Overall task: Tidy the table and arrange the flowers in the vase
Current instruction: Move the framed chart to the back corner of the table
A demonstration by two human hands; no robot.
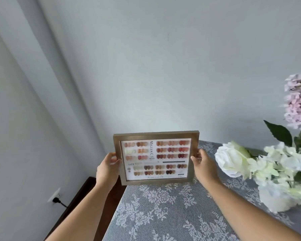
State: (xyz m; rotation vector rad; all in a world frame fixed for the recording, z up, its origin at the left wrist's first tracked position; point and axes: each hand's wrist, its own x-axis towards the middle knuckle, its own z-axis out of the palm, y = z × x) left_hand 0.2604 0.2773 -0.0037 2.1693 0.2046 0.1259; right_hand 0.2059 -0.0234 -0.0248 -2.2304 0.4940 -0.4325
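A wooden picture frame (pixel 155 158) with a chart of nail colour samples stands upright at the far left end of the table, its lower edge at the lace tablecloth (pixel 163 211). My left hand (pixel 109 168) grips its left side and my right hand (pixel 202 163) grips its right side. At the right, a white vase (pixel 274 200) stands on the cloth holding white flowers (pixel 233 159) and a tall pink flower spike (pixel 297 101) with green leaves.
A pale wall rises right behind the table. A dark wooden edge (pixel 80 197) shows left of the cloth. Low on the left wall is a socket with a black plug (pixel 56 200).
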